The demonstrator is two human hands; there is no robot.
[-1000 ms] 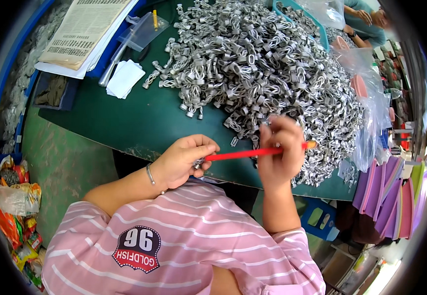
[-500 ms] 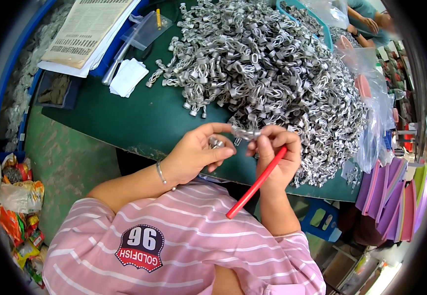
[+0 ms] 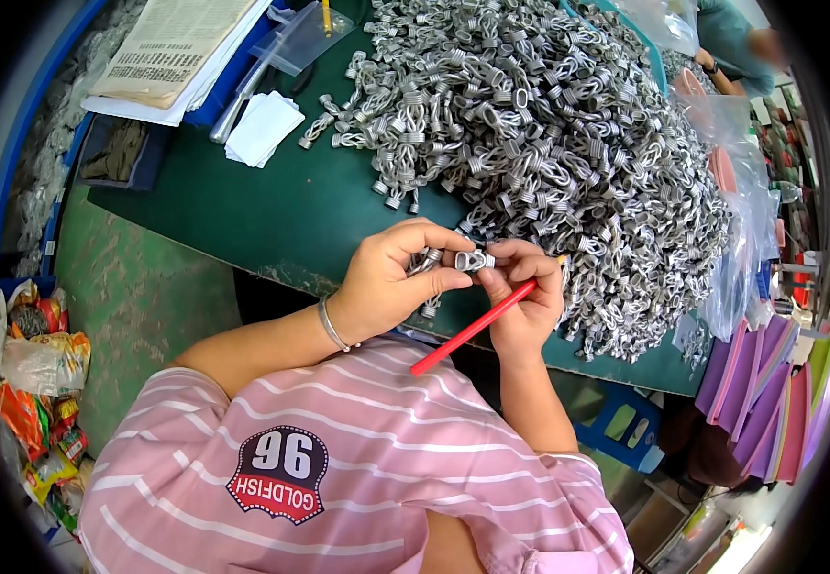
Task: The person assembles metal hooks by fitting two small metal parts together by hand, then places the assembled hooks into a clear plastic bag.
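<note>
Between the fingertips of both hands is a small silver metal looped fitting (image 3: 474,260) with a ribbed collar. My left hand (image 3: 391,277) is closed, pinching its left end between thumb and forefinger. More looped fittings (image 3: 424,260) are tucked in the curled fingers of that hand. My right hand (image 3: 528,306) is closed too; its thumb and forefinger touch the fitting's right end. A slim red pen-like stick (image 3: 472,328) slants through the right hand, its lower end pointing toward my shirt. A large heap of similar fittings (image 3: 530,124) lies just beyond my hands.
The green table (image 3: 233,220) carries white paper slips (image 3: 264,129), a clear plastic bag (image 3: 305,43) and a stack of printed sheets (image 3: 171,57). A teal basket rim (image 3: 659,67) shows behind the heap. Another person's arm (image 3: 716,72) is at the far right.
My hands have come closer together, and the fitting between them is now turned with its loop facing up. The red stick has shifted left and up along with my right hand.
</note>
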